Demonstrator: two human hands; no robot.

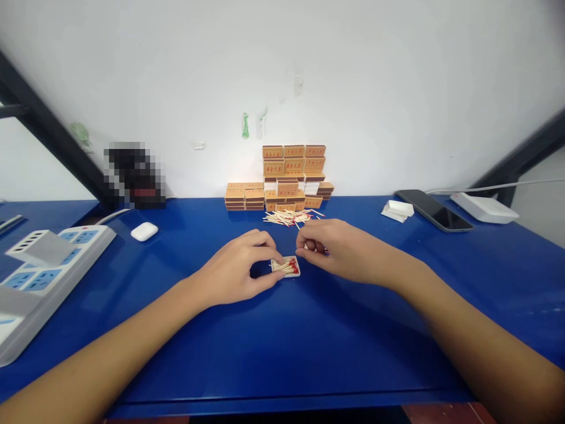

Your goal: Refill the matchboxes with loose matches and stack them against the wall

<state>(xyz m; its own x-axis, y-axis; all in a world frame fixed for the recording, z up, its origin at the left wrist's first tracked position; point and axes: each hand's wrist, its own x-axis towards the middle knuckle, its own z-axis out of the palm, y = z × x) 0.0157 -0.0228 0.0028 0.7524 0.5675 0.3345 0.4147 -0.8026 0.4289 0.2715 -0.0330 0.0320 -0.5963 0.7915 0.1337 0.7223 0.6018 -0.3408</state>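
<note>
A small white matchbox tray (288,267) with red-tipped matches in it lies on the blue table (282,347). My left hand (241,268) grips the tray's left end between thumb and fingers. My right hand (338,247) is curled, its fingertips pinched together at the tray's right corner; what they hold is too small to make out. Behind the hands lies a loose heap of matches (291,217), and behind that stands a stack of orange matchboxes (282,176) against the wall.
A white power strip (39,277) lies at the left edge. A white earbud case (144,231) sits behind it. At the right are a small white tray (397,210), a black phone (432,209) and a white box (483,207) with a cable.
</note>
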